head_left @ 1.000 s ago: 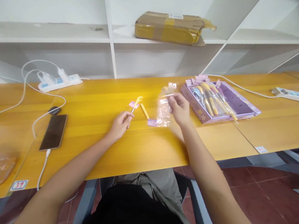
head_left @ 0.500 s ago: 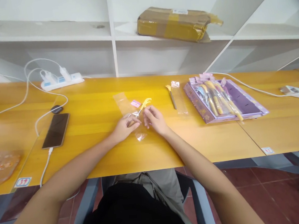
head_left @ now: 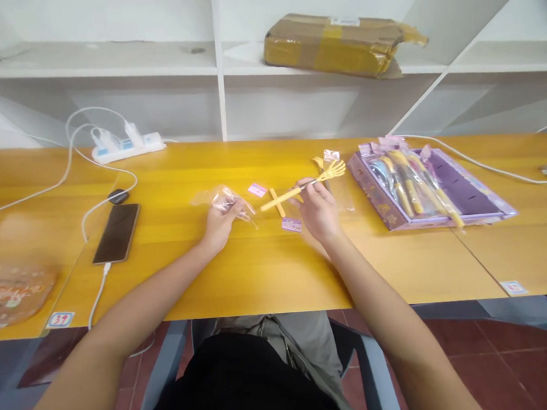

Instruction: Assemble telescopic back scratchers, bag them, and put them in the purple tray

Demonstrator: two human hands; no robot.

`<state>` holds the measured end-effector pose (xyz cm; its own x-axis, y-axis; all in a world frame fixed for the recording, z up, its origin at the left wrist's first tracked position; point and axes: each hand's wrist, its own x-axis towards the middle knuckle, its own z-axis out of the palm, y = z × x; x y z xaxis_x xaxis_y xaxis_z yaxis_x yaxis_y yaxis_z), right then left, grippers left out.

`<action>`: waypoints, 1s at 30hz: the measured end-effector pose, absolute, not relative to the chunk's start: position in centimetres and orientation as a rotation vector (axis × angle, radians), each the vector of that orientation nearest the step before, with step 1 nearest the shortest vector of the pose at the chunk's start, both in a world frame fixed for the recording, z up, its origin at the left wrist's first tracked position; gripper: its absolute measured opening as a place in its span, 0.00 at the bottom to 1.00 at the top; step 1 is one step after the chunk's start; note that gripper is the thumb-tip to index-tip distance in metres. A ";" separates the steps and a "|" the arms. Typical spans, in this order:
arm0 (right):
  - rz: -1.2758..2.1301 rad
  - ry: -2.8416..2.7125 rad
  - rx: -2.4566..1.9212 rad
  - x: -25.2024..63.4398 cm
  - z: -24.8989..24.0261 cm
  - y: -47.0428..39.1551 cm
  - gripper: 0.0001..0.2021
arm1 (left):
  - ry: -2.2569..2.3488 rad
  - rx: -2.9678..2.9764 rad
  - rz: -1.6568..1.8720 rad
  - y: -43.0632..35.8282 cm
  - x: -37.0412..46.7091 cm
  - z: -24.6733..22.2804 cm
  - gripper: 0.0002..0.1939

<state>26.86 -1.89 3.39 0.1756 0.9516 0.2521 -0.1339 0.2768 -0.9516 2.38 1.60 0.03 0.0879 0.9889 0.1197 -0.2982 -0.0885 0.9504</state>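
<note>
My right hand (head_left: pixel 320 209) is closed around a yellow back scratcher (head_left: pixel 282 198), its small hand-shaped head (head_left: pixel 334 170) pointing right and its handle reaching left. In my left hand (head_left: pixel 223 221) is a crumpled clear plastic wrapper (head_left: pixel 224 198). Between the hands, a short yellow stick (head_left: pixel 278 203) lies on the table. One pink card (head_left: pixel 257 190) lies above it and a purple card (head_left: pixel 291 224) below. Behind the right hand, another yellow piece (head_left: pixel 318 161) shows partly. A flat clear bag (head_left: pixel 345 194) lies beside it.
A purple box (head_left: pixel 471 183) with several wrapped back scratchers stands on the right. On the left are a charging phone (head_left: pixel 116 233), a power strip (head_left: pixel 129 148), cables and an orange pouch (head_left: pixel 15 291). A taped carton (head_left: pixel 332 45) sits on the shelf behind.
The back scratcher has come out of its wrapper and moved right in my right hand. My left hand has moved left with the wrapper. A stick and second card now show on the table.
</note>
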 end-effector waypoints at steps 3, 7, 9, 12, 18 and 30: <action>1.154 -1.161 -0.929 27.2 4.2 -2.9 0.21 | 0.886 0.963 1.398 2.2 1.9 0.2 0.24; 1.454 -1.472 -0.980 26.7 4.7 -4.2 0.24 | 0.868 0.928 1.410 2.3 1.7 0.8 0.24; 1.475 -1.636 -1.003 26.5 4.6 -4.4 0.23 | 0.857 0.918 1.402 2.2 1.6 1.0 0.25; 1.325 -1.796 -1.039 26.6 4.3 -4.1 0.23 | 0.829 0.878 1.389 2.3 1.6 1.2 0.26; 1.041 -1.894 -1.084 27.2 3.2 -3.1 0.20 | 0.816 0.815 1.370 2.5 1.5 1.2 0.26; 1.175 -1.704 -1.137 26.8 1.4 -2.7 0.25 | 0.758 0.913 1.194 1.2 2.6 0.7 0.23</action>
